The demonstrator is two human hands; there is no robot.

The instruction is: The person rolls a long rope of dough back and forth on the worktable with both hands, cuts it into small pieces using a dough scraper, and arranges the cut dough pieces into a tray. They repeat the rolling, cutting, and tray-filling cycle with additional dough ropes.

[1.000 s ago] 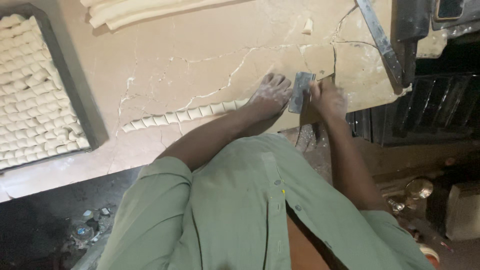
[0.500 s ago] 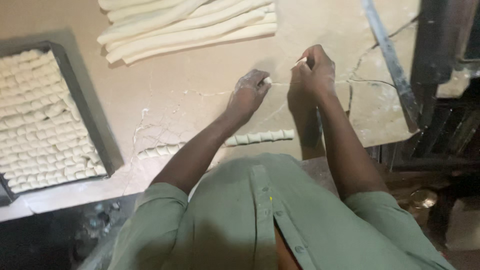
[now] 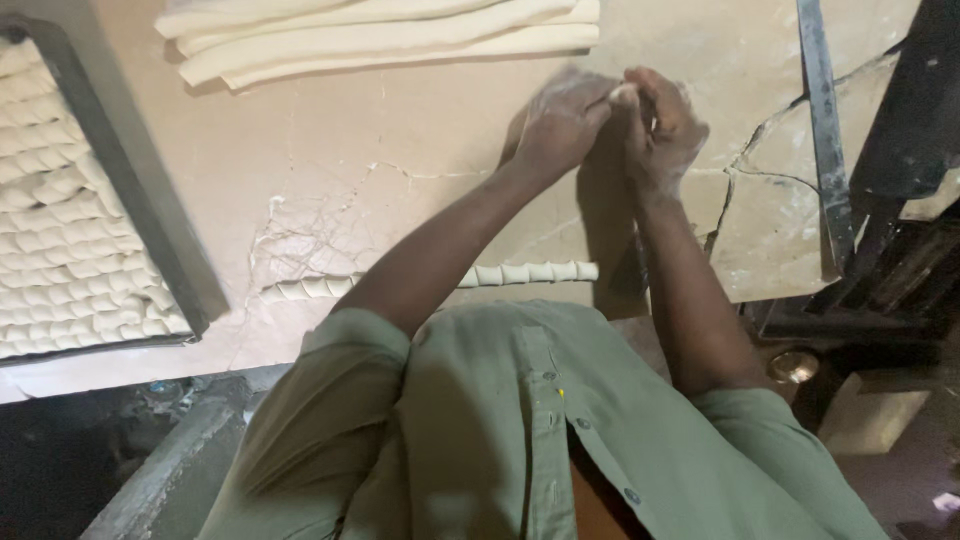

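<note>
Both hands are up at the far side of the cracked stone slab [image 3: 330,190], knuckles nearly touching. My left hand [image 3: 562,122] and right hand [image 3: 662,128] meet over a small pale bit of dough [image 3: 625,95]; fingertips of both are pressed together on it, pinching it between them, though most of the piece is buried under my fingers, so I cannot tell its shape. Flour dusts both hands, which I judge keeps the dough from sticking. Just beyond my hands, at the far edge, lie the long dough ropes [image 3: 380,35], stacked side by side within easy reach; their left and top ends are partly cut off by the frame. Near my chest runs a cut dough rope [image 3: 520,272], already scored into short segments and left in a straight line; my left forearm crosses over its middle and hides that stretch. At the left sits a dark metal tray [image 3: 130,200] packed with rows of small dough pieces [image 3: 70,250], close-set, I judge, to fill the space; the tray runs out of view at the left. A long flat metal bar [image 3: 820,110] lies at the right across the broken corner of the slab. Something dark lies under my right wrist near the slab edge, too shadowed to name.
</note>
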